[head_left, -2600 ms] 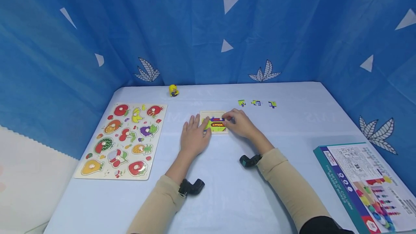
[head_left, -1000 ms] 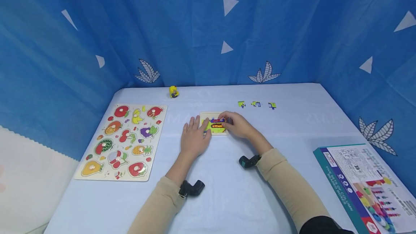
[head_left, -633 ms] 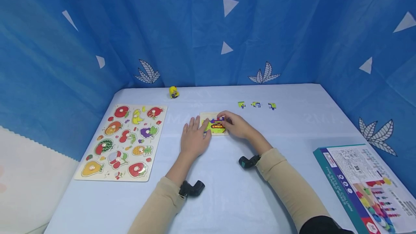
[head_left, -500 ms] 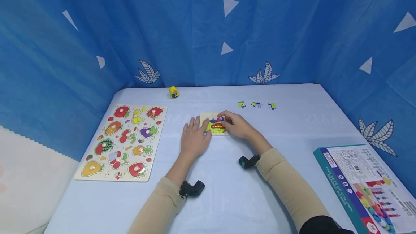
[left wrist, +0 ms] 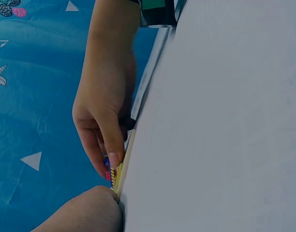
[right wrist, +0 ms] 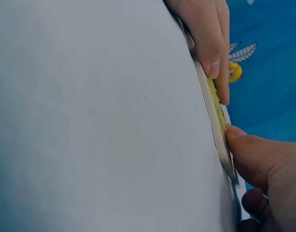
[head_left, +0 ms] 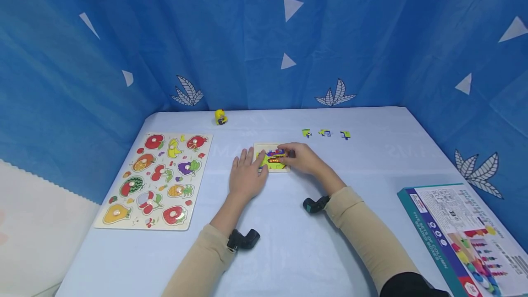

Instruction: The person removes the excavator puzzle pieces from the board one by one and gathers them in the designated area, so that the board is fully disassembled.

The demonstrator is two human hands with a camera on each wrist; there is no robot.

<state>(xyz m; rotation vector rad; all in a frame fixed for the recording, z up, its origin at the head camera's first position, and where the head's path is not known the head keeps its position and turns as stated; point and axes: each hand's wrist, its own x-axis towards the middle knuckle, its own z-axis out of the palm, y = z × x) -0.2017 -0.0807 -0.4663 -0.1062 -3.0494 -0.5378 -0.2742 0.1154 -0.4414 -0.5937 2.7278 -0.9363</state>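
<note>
A small wooden puzzle tray (head_left: 268,145) lies on the table with a picture of a red and purple vehicle on lime green. My left hand (head_left: 246,175) rests flat at its left side, fingers straight, with the index finger and thumb over the picture. At the right side, my right hand (head_left: 304,157) pinches a colourful puzzle piece (left wrist: 112,177) between thumb and index finger, low over the picture; the fingers cover part of it. In the right wrist view, the right thumb presses at the tray's edge. Three loose puzzle pieces (head_left: 325,133) lie in a row behind the right hand.
A fruit peg puzzle board (head_left: 165,180) lies at the left. Near the back edge stands a small yellow toy figure (head_left: 220,117). A flat teal and white box (head_left: 464,237) occupies the right front. Blue curtain (head_left: 264,35) borders the table.
My right fingers have shifted slightly about the tray's right side, the thumb sliding a little lower and baring more of the picture. The left hand and the loose pieces stay put.
</note>
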